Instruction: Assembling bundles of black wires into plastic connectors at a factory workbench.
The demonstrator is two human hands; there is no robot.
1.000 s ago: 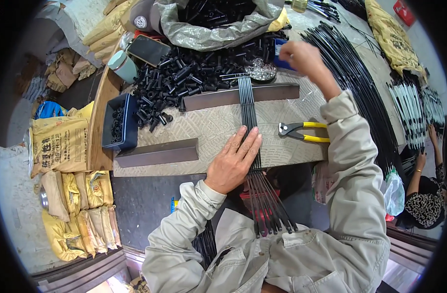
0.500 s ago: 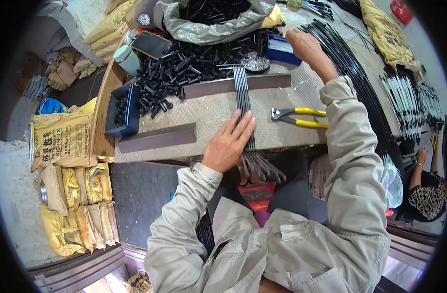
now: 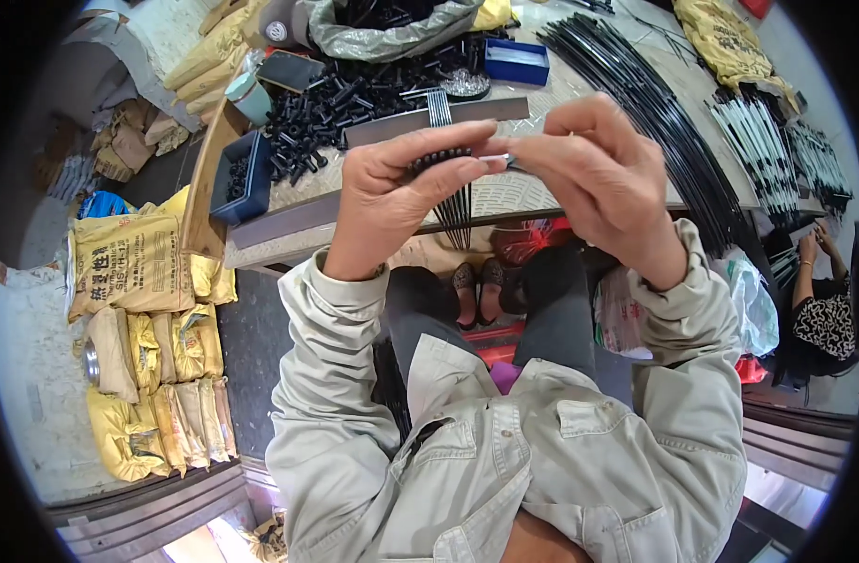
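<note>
My left hand [image 3: 387,192] pinches a side-by-side row of thin dark rods [image 3: 456,211] between thumb and fingers. Their tips show as a line of black dots above the thumb, and lower down they narrow past the table edge. My right hand [image 3: 603,174] is closed, its fingertips meeting those of my left. A small pale sliver [image 3: 494,164] shows between the two hands; what the right fingers hold is mostly hidden. Beyond my left fingers, more rods [image 3: 438,108] cross a grey metal bar [image 3: 500,110] on the table.
Loose black tubular parts [image 3: 331,117] are heaped at the far left, near a blue bin [image 3: 244,178] and a mint cup [image 3: 249,98]. A small blue box [image 3: 517,62] stands behind my hands. Long black rods [image 3: 636,122] lie to the right. Another person [image 3: 824,310] sits at far right.
My right hand has come back from the blue box to meet my left. My left hand has risen from lying flat on the rods and now pinches a row. The view has shifted.
</note>
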